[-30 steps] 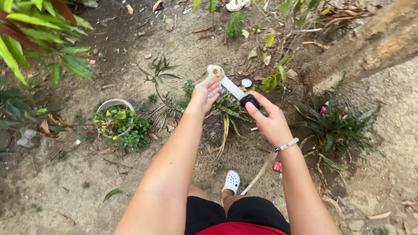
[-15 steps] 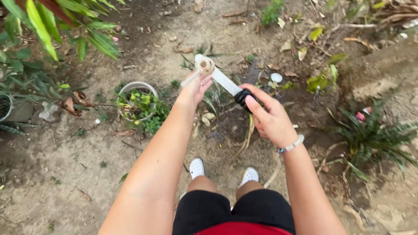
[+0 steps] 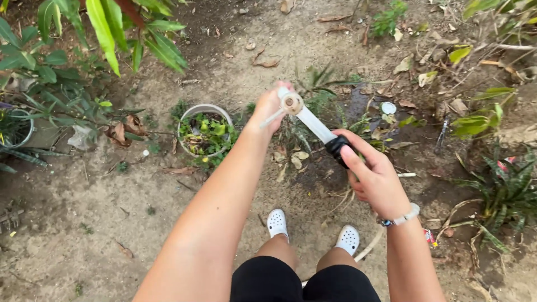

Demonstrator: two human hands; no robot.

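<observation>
Bare garden soil [image 3: 84,223], scattered with dry leaves and small stones, filled the head view, bordered by broad-leaved green foliage [image 3: 106,28] at 11 o'clock and a striped-leaved plant [image 3: 509,190] at 3 o'clock. Near the centre, a white hose nozzle [image 3: 310,120] with a black grip ran diagonally from 11 o'clock down to 4 o'clock, held above the ground between both hands. Its round, beige tip lay at the upper end, where the left hand [image 3: 268,109] closed around it, fingers curled on the far side. At the lower end, the right hand [image 3: 375,179] grasped the black grip, thumb laid along its top; a pale bracelet [image 3: 400,217] circled that wrist. At 9 o'clock from the nozzle, a round white pot [image 3: 184,120] holding small green plants stood on the soil, just beside the left forearm in view. A small white cap [image 3: 388,108] lay on the ground at 2 o'clock from the nozzle, apart from it. Below the hands, at 6 o'clock, 2 white perforated clogs [image 3: 278,222] stood on the soil, with black shorts [image 3: 302,282] at the bottom edge.
</observation>
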